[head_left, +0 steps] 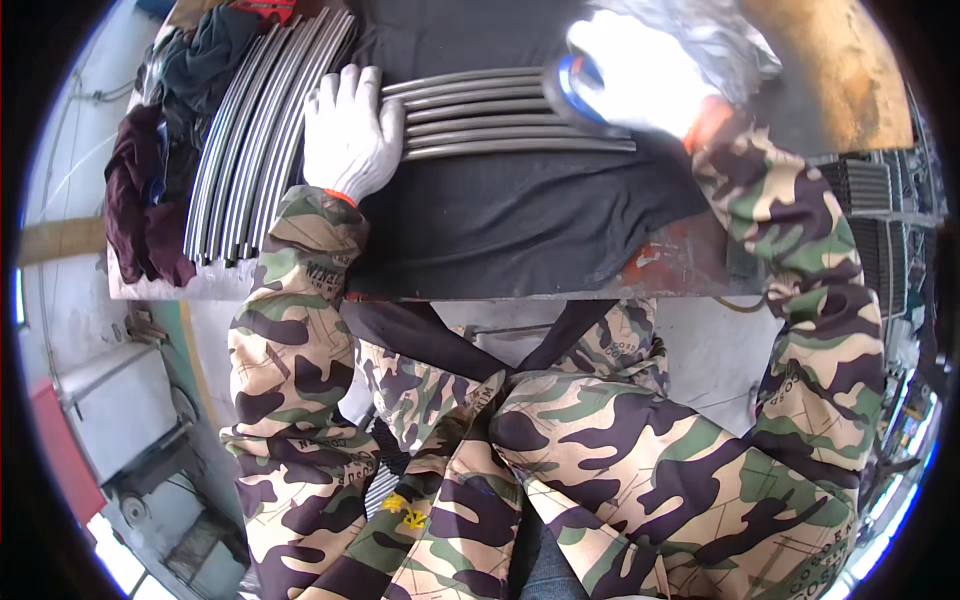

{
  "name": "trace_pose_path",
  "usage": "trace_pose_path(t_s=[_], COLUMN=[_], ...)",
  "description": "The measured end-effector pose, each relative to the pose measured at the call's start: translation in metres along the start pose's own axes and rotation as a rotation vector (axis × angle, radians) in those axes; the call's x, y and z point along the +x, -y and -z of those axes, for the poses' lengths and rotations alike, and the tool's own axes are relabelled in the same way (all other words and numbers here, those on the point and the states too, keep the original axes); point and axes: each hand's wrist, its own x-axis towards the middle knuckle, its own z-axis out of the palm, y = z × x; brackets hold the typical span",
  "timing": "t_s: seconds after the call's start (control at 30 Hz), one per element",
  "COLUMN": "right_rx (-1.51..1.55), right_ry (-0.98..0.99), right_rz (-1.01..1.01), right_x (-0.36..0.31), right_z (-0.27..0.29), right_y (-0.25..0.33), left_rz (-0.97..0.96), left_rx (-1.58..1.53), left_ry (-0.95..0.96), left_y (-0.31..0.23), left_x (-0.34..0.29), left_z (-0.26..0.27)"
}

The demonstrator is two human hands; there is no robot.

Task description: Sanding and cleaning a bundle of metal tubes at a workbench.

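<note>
Several grey metal rods point(480, 116) lie side by side across a black cloth point(500, 215). My left hand point(352, 135), in a white glove, rests flat over their left ends with its fingers stretched out. Above their right ends, my white-gloved right hand point(640, 75) is smeared by motion. It is closed around a round thing with a blue rim point(578, 88), which is too blurred to name and is at or just over the rods. A larger row of shiny metal rods point(265, 135) stretches away from me, just left of my left hand.
Dark crumpled cloths point(145, 200) lie at the table's left end, with a red object point(265, 8) at the back. Clear plastic film point(735, 45) is beyond my right hand, near a brown board point(850, 70). A rack of stacked metal pieces point(865, 190) stands at the right.
</note>
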Motion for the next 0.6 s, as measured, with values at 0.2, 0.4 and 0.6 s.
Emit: trace_pose_path(t_s=[0.2,0.4,0.6], right_rx=[-0.018,0.067,0.003], right_ry=[-0.01,-0.009,0.106], right_rz=[0.032,0.08,-0.023], right_x=[0.018,0.021,0.053], right_z=[-0.013,-0.005,-0.003], right_y=[-0.007,0.045,0.045], left_rz=[0.113,0.113,0.133], left_rx=[-0.088,-0.049,-0.091], left_ry=[0.171,0.09,0.089], left_y=[-0.007,-0.007,-0.012], left_x=[-0.006,-0.018,-0.013], left_z=[0.016,0.022,0.014])
